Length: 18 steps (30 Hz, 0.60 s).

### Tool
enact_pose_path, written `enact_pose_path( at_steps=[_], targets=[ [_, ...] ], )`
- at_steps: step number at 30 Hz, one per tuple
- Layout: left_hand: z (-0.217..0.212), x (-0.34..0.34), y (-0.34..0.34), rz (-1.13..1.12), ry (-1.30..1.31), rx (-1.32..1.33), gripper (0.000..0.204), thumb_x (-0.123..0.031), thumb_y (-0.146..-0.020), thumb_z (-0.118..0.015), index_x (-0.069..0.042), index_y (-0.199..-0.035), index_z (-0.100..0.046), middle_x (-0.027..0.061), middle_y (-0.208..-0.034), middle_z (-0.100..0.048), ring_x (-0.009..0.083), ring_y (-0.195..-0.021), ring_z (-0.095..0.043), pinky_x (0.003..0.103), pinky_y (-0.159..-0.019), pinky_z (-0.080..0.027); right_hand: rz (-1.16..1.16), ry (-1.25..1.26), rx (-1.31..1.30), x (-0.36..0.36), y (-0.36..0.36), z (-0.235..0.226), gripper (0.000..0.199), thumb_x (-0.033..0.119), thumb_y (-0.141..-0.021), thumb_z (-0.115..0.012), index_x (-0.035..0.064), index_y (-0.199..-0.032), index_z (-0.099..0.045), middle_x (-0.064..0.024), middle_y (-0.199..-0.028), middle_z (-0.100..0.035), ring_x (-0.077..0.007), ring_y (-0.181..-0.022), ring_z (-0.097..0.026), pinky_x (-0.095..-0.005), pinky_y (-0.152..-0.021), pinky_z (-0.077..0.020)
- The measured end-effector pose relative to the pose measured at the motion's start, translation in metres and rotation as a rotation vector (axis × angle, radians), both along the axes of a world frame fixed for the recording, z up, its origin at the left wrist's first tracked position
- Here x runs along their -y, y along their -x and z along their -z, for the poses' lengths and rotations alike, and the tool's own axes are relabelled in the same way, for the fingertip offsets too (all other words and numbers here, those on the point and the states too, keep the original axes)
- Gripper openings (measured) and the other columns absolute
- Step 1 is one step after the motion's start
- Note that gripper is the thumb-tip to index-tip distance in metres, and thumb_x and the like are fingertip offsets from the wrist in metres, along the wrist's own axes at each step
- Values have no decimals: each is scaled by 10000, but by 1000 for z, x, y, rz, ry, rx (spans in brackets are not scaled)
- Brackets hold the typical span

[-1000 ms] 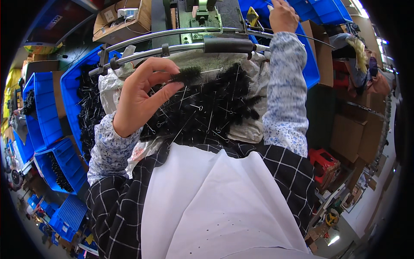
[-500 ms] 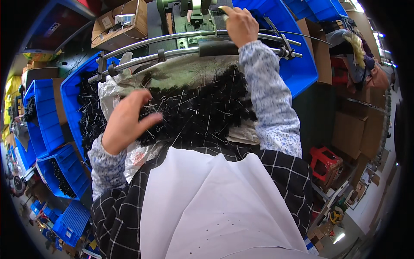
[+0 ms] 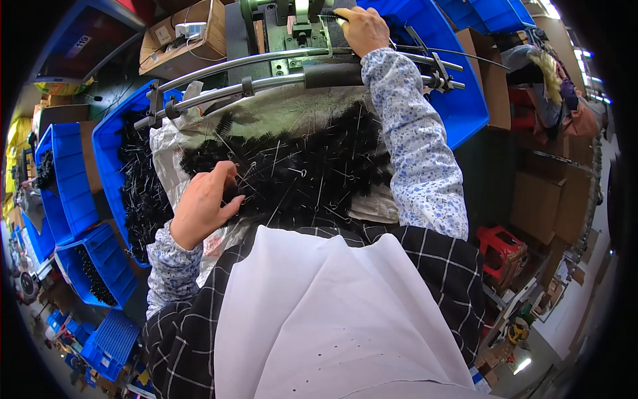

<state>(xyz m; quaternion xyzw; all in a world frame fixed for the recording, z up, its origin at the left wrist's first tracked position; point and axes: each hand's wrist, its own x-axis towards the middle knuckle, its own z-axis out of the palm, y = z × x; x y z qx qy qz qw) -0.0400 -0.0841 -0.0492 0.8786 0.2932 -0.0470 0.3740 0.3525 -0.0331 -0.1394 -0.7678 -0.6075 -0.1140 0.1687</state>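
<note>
My right hand [image 3: 364,30] is at the far side, closed in a pinch on a small black-bristled wire brush [image 3: 328,16], beside the head of a metal machine [image 3: 300,33]. Nearer to me, my left hand [image 3: 205,207] rests at the left edge of a heap of black wire brushes [image 3: 292,166]. Its thumb and forefinger are apart, and no brush shows clearly between them. Thin wire stems, some ending in loops, stick out of the heap, which lies on a pale cloth [image 3: 279,110].
Two curved metal rails [image 3: 219,94] cross between the heap and the machine. A blue bin [image 3: 106,153] with more brushes stands at left, another blue bin [image 3: 468,100] at right. A cardboard box [image 3: 159,56] sits back left; a red stool [image 3: 498,249] stands right.
My left hand has moved down and slightly right, its fingers drawing in over the heap's edge. The right hand has shifted slightly left and up at the machine, with the brush showing more plainly.
</note>
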Motion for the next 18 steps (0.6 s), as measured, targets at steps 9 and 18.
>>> enact_pose_path(
  at_steps=[9,18],
  targets=[
    [-14,-6,-2,-175,48,248,295,-89,-810,-602,-44,-1088,-513,121,-998,-541,286,-895,-565,334,-760,-451,198,-30,167,17,7,-10,314,275,-775,-601,179,-1071,-639,-54,-939,-622,-259,-914,-569,-413,-806,-430],
    [-20,-17,-25,120,-49,168,373,-79,-827,-591,-81,-1194,-525,120,-1061,-571,277,-915,-549,346,-850,-410,171,63,-65,2,30,3,404,290,-728,-613,132,-1100,-621,-80,-1037,-640,-262,-1063,-556,-434,-808,-421]
  ],
)
